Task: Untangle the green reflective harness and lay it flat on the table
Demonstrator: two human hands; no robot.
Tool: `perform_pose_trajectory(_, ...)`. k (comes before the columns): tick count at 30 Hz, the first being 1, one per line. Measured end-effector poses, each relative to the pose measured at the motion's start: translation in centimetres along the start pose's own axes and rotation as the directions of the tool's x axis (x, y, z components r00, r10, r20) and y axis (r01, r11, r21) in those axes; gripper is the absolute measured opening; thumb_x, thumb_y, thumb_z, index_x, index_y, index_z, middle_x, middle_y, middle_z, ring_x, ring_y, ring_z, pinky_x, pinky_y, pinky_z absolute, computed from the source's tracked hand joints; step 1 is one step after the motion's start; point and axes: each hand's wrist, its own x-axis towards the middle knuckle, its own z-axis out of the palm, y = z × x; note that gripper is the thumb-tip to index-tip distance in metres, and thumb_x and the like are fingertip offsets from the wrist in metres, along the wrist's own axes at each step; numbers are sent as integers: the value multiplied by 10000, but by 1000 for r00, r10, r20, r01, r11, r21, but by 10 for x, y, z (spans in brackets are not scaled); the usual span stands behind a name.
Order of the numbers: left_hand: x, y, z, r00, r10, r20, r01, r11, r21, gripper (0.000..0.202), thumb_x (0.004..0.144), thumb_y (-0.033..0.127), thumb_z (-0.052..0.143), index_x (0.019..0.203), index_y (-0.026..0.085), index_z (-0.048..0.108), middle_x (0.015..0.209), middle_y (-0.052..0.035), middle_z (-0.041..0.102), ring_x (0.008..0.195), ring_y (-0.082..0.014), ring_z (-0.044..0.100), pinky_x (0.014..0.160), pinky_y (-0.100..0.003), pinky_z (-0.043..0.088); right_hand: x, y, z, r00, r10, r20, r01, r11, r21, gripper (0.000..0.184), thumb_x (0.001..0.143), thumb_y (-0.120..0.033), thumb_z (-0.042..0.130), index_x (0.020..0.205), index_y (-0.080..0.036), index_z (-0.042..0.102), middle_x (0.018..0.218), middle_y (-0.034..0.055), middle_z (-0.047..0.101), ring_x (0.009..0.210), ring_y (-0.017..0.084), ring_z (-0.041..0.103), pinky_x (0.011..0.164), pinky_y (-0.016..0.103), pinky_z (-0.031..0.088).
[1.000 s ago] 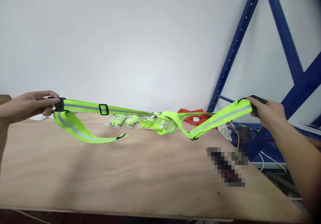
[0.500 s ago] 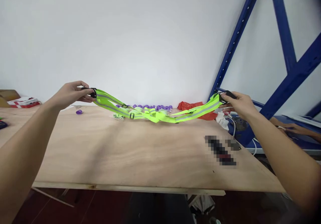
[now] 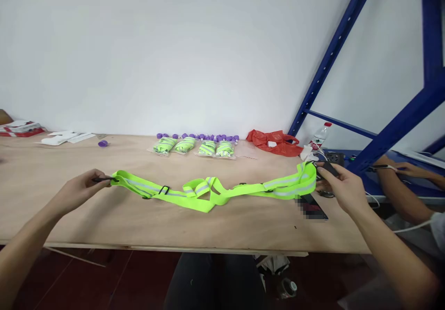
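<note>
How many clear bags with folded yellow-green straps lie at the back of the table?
4, in a row near the wall: first bag, second bag, third bag, fourth bag. None seems hidden.

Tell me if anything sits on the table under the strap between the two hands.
Nothing visible does. The left hand and right hand each pinch an end of the neon strap, whose middle lies on bare table. A blurred dark object lies beside the right hand.

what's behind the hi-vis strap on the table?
Behind the neon strap: four bagged neon bundles, purple caps along the wall, a red plastic bag. What lies under the bundles and the bag is covered.
</note>
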Motion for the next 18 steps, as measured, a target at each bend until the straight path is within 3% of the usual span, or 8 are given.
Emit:
perform_pose_trajectory(3,-6,-17,16,984,34,176,-18,996,-89,619,866,795,361,1045,232,544,1040,50,729,929,-162,689,793,-277,531,-4,12,11,997,18,76,-14,998,-58,454,622,-469,830,983,-215,726,699,39,710,503,195,638,455,311,581)
perform_pose_trajectory(7,-10,2,22,987,157,-16,-155,983,95,523,928,622,392,1292,248,403,1465,-93,480,1294,-340,530,970,-544,497,-17,27,33,981,25,192,-8,996,-88,498,616,-502,817,1002,-209,703,774,30,738,521,176,631,476,317,577)
perform_pose_trajectory(10,-27,59,29,927,344,-149,-334,938,88,475,943,478,407,1374,290,337,1578,-60,323,1424,-384,367,1098,-626,373,-25,33,42,973,30,227,-14,997,-71,489,598,-482,821,977,-202,691,762,36,741,526,187,634,468,325,568)
perform_pose_trajectory(12,-50,115,46,863,461,-205,-481,875,-59,438,958,339,394,1392,313,351,1486,-39,464,1342,-319,491,1082,-529,448,-26,34,42,985,9,173,0,999,-49,479,599,-478,816,963,-196,686,760,39,737,537,194,638,461,326,560)
perform_pose_trajectory(13,-64,144,59,814,551,-182,-576,805,-140,451,951,253,411,1396,311,363,1412,-32,548,1271,-268,563,1043,-437,503,-26,33,42,991,-7,132,12,999,-34,477,599,-478,813,961,-195,682,753,36,731,536,194,638,458,325,556)
perform_pose_trajectory(15,-91,200,89,606,792,-80,-775,564,-284,464,924,131,411,1364,276,426,1356,-36,613,1242,-216,588,1047,-346,504,-24,30,38,998,-29,53,29,1000,-2,460,597,-466,810,943,-196,670,709,20,711,514,185,626,452,319,547)
perform_pose_trajectory(16,-101,224,105,526,851,-13,-803,491,-339,431,931,126,422,1338,260,469,1357,-41,616,1275,-215,561,1092,-350,467,-23,27,36,999,-29,18,29,999,16,446,592,-454,812,925,-199,661,674,9,694,494,181,616,446,315,540)
perform_pose_trajectory(18,-111,260,133,505,855,120,-777,511,-367,394,949,181,459,1335,244,511,1418,-64,569,1357,-255,480,1168,-439,382,-23,22,28,999,-18,-26,19,999,44,417,590,-429,811,900,-208,642,602,-16,654,457,175,597,433,310,527)
